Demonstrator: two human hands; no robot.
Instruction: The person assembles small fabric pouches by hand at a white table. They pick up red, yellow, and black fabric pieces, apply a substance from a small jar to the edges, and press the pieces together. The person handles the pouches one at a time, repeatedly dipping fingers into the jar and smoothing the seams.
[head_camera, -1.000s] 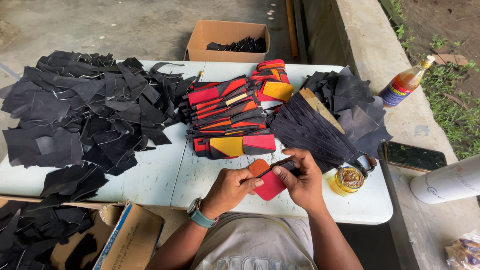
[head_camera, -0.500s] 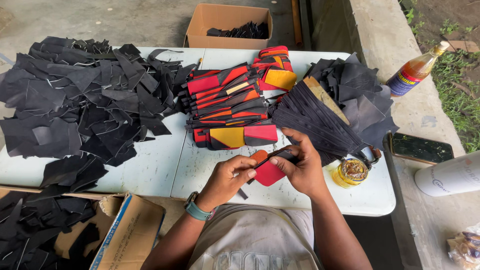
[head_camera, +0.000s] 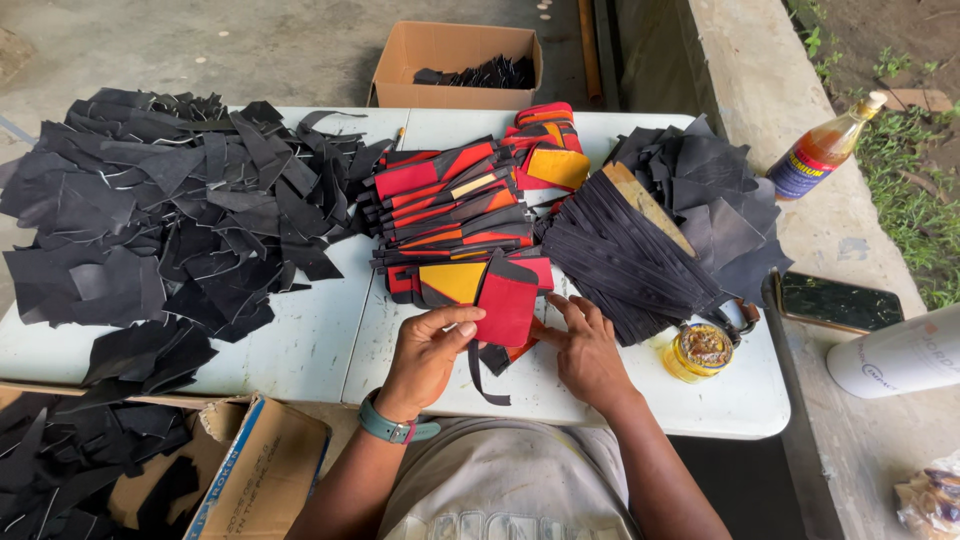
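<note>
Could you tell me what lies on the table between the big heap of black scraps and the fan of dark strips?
In the head view, a stack of red, orange and yellow pieces lies between the black scraps and the dark strips.

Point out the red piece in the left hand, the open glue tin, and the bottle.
red piece (head_camera: 507, 305), head view, on its flat red face.
open glue tin (head_camera: 701, 350), head view, on its yellowish contents.
bottle (head_camera: 812, 160), head view, on its labelled body.

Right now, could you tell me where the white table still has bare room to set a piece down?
Bare patches: the table's near edge between the black scrap heap and the left hand, and the near right corner beyond the small open tin. The middle and far side are crowded with the red-and-yellow stack and black strips.
</note>
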